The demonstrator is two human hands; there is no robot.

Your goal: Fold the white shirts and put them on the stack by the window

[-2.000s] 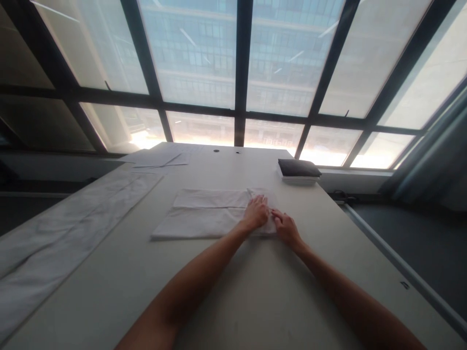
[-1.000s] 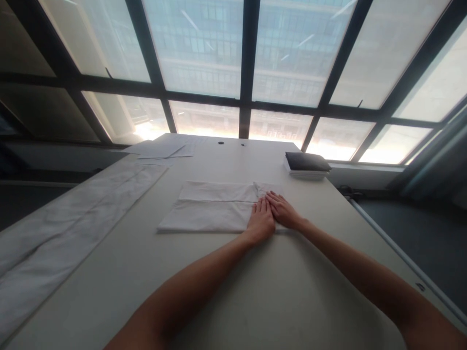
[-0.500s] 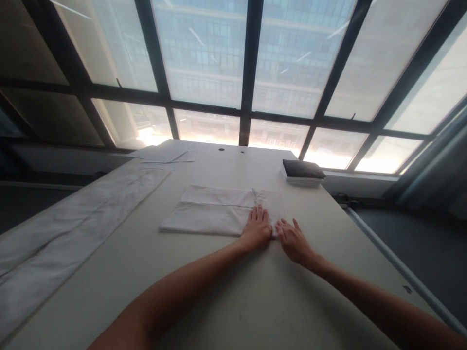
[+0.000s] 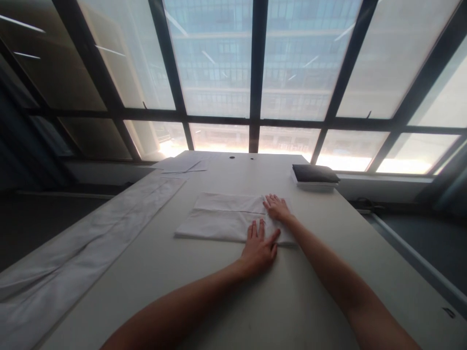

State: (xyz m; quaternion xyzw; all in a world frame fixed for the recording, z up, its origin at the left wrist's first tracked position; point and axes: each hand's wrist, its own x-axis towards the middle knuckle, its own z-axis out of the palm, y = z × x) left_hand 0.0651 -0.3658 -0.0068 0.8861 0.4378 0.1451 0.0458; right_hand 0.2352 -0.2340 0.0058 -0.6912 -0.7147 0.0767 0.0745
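A folded white cloth (image 4: 222, 218) lies flat on the white table, with a seam or fold line running along its length. My left hand (image 4: 258, 248) rests at the cloth's near edge, right of its middle, fingers spread and their tips on the fabric. Farther back, my right hand (image 4: 276, 207) lies flat on the right end of the cloth, fingers stretched out toward the far edge. Neither hand grips the fabric. Part of the cloth's right end is hidden under my right hand and forearm.
Along the table's left side stretches a long white cloth (image 4: 98, 238). Paper sheets (image 4: 184, 164) lie at the far left. A stack of folded cloths with a dark one on top (image 4: 314, 173) sits at the far right of the white table (image 4: 219, 301). Windows stand behind.
My right hand has moved from the near right corner of the cloth to the far part of its right end. My left hand has drawn slightly nearer, its fingers wider apart. The camera view has shifted.
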